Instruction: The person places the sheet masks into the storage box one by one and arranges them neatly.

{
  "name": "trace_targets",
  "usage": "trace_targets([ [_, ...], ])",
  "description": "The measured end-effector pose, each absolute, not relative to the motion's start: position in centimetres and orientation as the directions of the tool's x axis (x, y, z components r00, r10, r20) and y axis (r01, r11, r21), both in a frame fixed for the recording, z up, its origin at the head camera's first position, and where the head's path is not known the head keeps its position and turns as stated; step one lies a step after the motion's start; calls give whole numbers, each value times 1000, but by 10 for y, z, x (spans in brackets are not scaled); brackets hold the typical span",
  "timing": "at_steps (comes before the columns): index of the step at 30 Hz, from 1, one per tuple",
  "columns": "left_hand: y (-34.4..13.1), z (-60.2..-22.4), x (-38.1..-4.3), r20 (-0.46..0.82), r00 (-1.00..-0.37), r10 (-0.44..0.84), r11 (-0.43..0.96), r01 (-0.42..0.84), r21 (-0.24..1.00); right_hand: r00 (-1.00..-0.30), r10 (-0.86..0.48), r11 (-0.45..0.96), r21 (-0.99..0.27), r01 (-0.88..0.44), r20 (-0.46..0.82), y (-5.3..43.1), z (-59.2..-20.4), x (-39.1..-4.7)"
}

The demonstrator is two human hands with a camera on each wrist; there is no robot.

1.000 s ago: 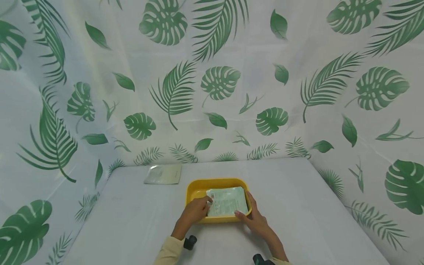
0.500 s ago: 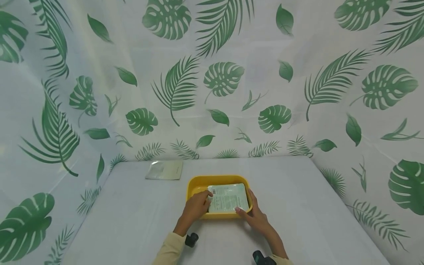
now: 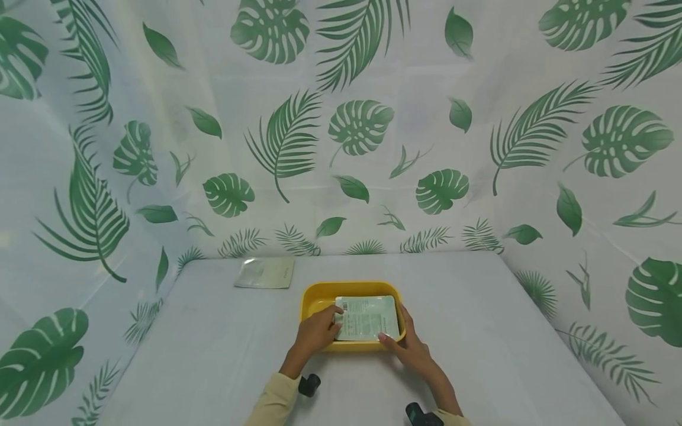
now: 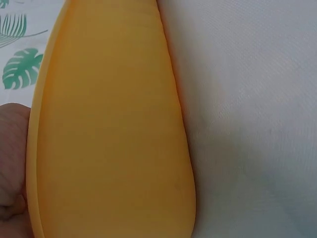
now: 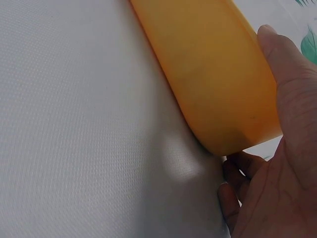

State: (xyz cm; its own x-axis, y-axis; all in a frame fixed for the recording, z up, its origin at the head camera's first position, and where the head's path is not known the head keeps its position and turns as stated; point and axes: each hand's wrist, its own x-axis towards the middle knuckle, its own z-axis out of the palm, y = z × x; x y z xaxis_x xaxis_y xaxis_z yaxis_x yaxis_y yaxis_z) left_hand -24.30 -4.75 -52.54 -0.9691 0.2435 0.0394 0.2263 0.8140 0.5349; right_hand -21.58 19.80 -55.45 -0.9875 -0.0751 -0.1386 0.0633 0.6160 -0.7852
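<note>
A yellow tray with raised walls sits on the white table. Inside, toward its right, lies a pale green flat sachet with small print and a barcode. My left hand reaches over the tray's near left wall, its curled fingers pinching the sachet's left edge; the left wrist view shows only part of this hand behind the yellow wall. My right hand grips the tray's near right corner, thumb at the near rim and fingers along the right side. In the right wrist view, the thumb lies against the wall.
A second flat sachet, pale and shiny, lies at the back left of the white table. Leaf-printed cloth hangs behind and at both sides. Dark wrist cameras are worn under the sleeves' ends.
The head view has shifted slightly, so the table appears a little higher. The sachet lies a little flatter in the tray. Both hands keep nearly the same places.
</note>
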Motion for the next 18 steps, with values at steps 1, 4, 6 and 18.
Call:
trace_targets([
  [1,-47,-525,-243,33,-971,238,817,219,533,-987,-75,616,-785,63,-138,198,-555,-216],
  [4,-47,-525,-243,31,-969,245,816,223,532,-988,-77,610,-790,60,-135,198,-554,-216],
  [6,-47,-525,-242,28,-966,259,808,232,541,-988,-74,613,-788,61,-135,198,-554,-215],
  [18,-50,-525,-242,74,-957,280,798,275,536,-990,-72,621,-782,54,-125,196,-553,-215],
])
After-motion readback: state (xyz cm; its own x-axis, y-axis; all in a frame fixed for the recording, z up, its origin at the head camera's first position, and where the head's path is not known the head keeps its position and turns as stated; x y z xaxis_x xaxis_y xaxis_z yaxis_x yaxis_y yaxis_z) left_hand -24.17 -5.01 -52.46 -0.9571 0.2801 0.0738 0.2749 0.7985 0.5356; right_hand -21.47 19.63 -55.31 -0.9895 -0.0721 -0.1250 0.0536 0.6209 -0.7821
